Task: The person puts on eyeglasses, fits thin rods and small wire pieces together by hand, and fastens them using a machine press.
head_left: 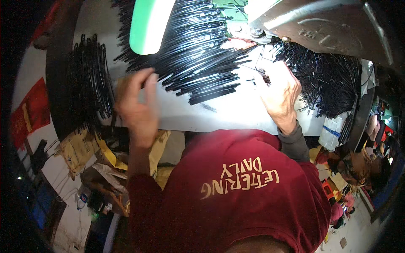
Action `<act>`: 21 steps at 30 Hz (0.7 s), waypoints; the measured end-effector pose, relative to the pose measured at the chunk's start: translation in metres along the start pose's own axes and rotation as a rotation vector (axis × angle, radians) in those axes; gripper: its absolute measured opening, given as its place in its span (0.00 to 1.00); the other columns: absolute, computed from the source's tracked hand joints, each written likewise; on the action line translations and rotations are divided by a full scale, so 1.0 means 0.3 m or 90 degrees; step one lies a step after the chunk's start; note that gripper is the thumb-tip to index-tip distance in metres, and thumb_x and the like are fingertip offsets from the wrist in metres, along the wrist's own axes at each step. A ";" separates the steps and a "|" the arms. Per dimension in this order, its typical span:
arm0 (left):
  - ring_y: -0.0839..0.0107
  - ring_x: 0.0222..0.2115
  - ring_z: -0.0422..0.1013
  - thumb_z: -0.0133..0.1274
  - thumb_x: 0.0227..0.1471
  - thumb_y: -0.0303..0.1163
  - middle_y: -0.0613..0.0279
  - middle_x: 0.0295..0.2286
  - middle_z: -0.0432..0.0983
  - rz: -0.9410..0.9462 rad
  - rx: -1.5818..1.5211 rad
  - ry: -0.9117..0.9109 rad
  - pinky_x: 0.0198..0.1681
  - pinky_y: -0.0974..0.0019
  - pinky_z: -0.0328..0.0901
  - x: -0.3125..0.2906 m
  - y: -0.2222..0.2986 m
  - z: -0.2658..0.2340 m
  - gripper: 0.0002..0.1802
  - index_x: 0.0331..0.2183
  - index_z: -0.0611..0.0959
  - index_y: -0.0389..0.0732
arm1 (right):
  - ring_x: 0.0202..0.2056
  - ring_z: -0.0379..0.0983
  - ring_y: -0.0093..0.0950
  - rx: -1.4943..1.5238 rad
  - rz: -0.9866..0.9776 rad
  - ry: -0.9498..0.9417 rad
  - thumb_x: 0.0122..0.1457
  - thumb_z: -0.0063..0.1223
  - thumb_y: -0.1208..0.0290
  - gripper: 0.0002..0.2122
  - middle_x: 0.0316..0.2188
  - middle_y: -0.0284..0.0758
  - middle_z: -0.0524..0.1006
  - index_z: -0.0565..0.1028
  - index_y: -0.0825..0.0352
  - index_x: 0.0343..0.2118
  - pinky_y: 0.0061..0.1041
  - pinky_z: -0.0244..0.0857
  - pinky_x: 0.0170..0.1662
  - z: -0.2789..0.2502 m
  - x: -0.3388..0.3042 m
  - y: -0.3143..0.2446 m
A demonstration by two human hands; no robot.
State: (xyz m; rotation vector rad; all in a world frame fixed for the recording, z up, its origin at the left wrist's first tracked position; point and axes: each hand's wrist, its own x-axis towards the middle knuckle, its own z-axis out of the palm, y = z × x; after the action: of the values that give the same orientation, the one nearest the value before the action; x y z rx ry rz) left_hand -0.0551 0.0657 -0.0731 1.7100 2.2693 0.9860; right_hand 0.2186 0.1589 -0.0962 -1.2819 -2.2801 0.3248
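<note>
A large heap of thin black rods (185,46) lies slanting across the pale worktable (211,118). My left hand (139,103), slightly blurred, hovers at the heap's left edge with thumb and forefinger apart and nothing visible between them. To its left rests a smaller bundle of long black rods (90,78). My right hand (278,90) is closed, thumb against curled fingers, around thin dark pieces (265,79) beside the right ends of the heap. How many pieces it holds is hidden. A dense pile of fine black strands (325,80) spreads just right of this hand.
A bright green-and-white lamp (149,27) hangs over the heap. A metal machine (320,25) with a bolted lever (255,33) stands at the far right. A pale box with a blue band (331,133) sits at the right edge. Cardboard (78,152) lies below left.
</note>
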 end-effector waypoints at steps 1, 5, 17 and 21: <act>0.64 0.33 0.72 0.56 0.50 0.26 0.59 0.30 0.78 0.054 0.017 -0.013 0.41 0.60 0.65 -0.014 0.031 0.031 0.07 0.35 0.81 0.39 | 0.24 0.73 0.32 0.000 0.001 -0.001 0.46 0.64 0.72 0.08 0.24 0.35 0.73 0.77 0.66 0.29 0.28 0.66 0.29 0.013 -0.006 0.002; 0.61 0.31 0.70 0.62 0.42 0.22 0.58 0.29 0.76 0.235 -0.106 -0.074 0.35 0.62 0.63 -0.061 0.127 0.162 0.10 0.31 0.80 0.39 | 0.21 0.71 0.31 0.050 0.023 0.013 0.46 0.63 0.73 0.07 0.22 0.34 0.73 0.77 0.66 0.28 0.27 0.65 0.27 0.049 -0.025 -0.007; 0.66 0.29 0.65 0.66 0.30 0.28 0.65 0.26 0.70 0.262 -0.020 -0.032 0.35 0.60 0.55 -0.094 0.161 0.273 0.15 0.28 0.82 0.44 | 0.20 0.70 0.27 -0.009 0.041 -0.045 0.45 0.60 0.79 0.05 0.21 0.32 0.71 0.75 0.66 0.24 0.26 0.63 0.24 -0.042 -0.120 0.016; 0.66 0.28 0.65 0.66 0.30 0.28 0.65 0.26 0.70 0.257 -0.039 -0.012 0.35 0.60 0.55 -0.100 0.157 0.280 0.15 0.28 0.82 0.45 | 0.19 0.69 0.28 -0.022 0.021 -0.058 0.45 0.60 0.79 0.05 0.21 0.32 0.71 0.75 0.66 0.24 0.26 0.62 0.23 -0.068 -0.145 0.031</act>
State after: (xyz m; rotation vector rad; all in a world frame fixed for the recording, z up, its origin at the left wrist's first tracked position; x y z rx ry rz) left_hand 0.0331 0.0805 -0.1198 2.1888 1.8955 1.0876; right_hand 0.2550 0.1262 -0.0962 -1.3481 -2.3518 0.3637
